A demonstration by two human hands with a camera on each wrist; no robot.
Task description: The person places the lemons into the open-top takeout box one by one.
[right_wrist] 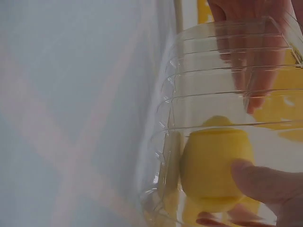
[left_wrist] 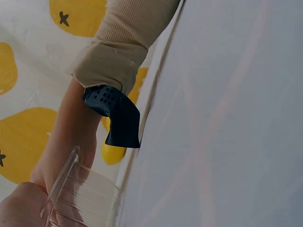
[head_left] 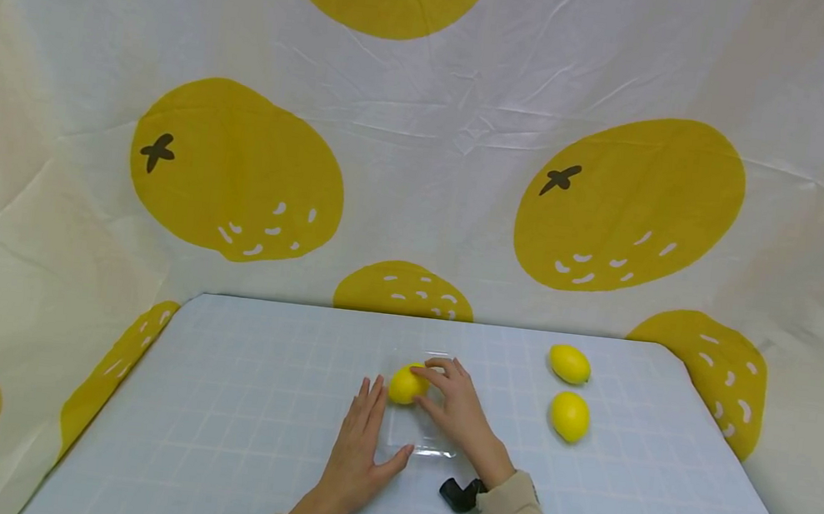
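Note:
A clear plastic container stands on the table in the middle of the head view. Inside its far left part is a yellow lemon. My right hand pinches this lemon between thumb and fingers; the right wrist view shows the lemon through the ribbed clear wall, with the thumb pressed to its side. Along the container's left side lies my left hand, fingers straight and thumb spread toward the near edge. In the left wrist view, part of the container hides the right hand's fingers.
Two more lemons, one farther back and one nearer, lie on the table to the right. A black wrist camera is on the right wrist. The table has a pale checked cloth; a fruit-print curtain hangs behind.

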